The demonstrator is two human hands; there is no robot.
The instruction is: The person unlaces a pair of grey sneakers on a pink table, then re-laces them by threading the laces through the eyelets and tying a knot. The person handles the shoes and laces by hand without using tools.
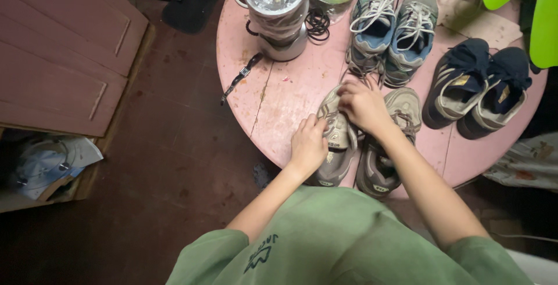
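On the left, a wooden cabinet (64, 47) stands well apart from the round pink surface (279, 99), and a black strap (239, 77) hangs over the surface's left edge. Further back stands a blender (278, 12) wrapped in clear plastic.

The left hand (308, 144) lies along the left side of a grey shoe (336, 140) at the near edge of the surface. Its fingers (311, 123) are curled together against the shoe's upper, pressing on it; whether they truly clamp it cannot be told.

The shoe's long axis runs away from the person, heel toward the body and toe toward the middle of the surface. So the toe and the laces lie ahead of the left hand's fingers, and the heel lies under the wrist.

The right hand (363, 105) sits at the far end of that shoe, over the lace area. Its fingers (349, 90) are bunched together there, seemingly pinching a lace, though this is too small to be sure. This hand is nearer the laces; the left is nearer the heel.

Just beside, touching on the right, lies the matching grey shoe (383, 157). Behind stand a grey-and-blue pair (392, 26), and to the far right a dark pair (479, 84).
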